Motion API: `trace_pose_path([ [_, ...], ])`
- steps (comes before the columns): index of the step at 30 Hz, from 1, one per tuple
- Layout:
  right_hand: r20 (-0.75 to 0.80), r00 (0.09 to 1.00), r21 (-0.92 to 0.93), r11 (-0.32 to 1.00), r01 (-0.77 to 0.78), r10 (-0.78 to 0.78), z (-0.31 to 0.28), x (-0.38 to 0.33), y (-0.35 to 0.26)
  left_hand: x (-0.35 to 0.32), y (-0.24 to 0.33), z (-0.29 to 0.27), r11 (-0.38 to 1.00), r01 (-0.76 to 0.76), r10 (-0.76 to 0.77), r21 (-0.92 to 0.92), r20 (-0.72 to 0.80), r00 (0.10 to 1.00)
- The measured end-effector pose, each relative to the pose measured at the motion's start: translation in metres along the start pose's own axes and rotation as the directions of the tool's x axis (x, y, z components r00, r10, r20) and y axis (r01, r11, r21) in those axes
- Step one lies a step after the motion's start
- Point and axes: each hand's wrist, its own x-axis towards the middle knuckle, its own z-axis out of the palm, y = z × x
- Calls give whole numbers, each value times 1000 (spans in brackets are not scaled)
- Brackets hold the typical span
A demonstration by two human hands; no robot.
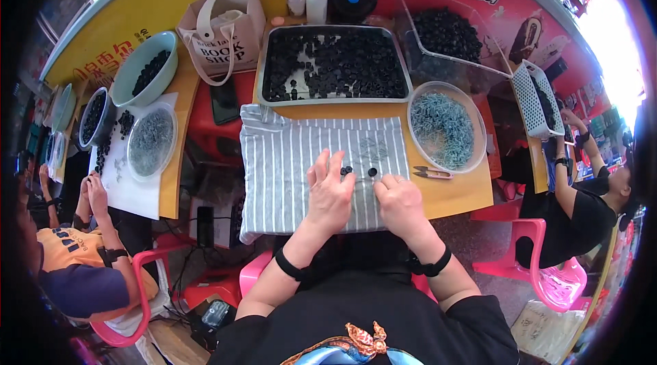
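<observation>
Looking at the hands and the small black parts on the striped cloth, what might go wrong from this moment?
1. The two small black parts lie loose on the striped cloth just past the left hand; a sweep of the fingers might roll them away.
2. The cloth hangs over the table's near edge, so a tug from the right hand may drag the parts off.
3. The small snips lie close to the right hand and might be knocked.

My bare left hand (330,194) is lying palm down with the fingers spread and reaching toward the far side. My bare right hand (401,202) is resting just beside it, fingers curled under. Both my forearms are coming in from the near edge, each wrist wearing a dark band.
</observation>
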Motion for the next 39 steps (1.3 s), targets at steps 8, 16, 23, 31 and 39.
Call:
trace_pose_path([
  [8,-15,1000,-141,990,-26,25,-5,-2,-8,-9,14,-10,862,162,-183,-481,4,983],
  [16,-67,993,42,994,-97,99,-2,-6,-6,-19,-1,15,-556,395,-151,-731,556,817],
  [23,-16,860,951,273,-144,510,4,-1,-15,-20,-3,21,-649,380,-105,-659,572,813],
  [31,-130,852,974,226,14,507,21,4,-29,-18,-2,21,-661,358,-95,-660,547,832],
  [39,-193,832,940,342,4,520,22,8,-31,-18,-3,23,-662,353,-98,-661,543,834],
])
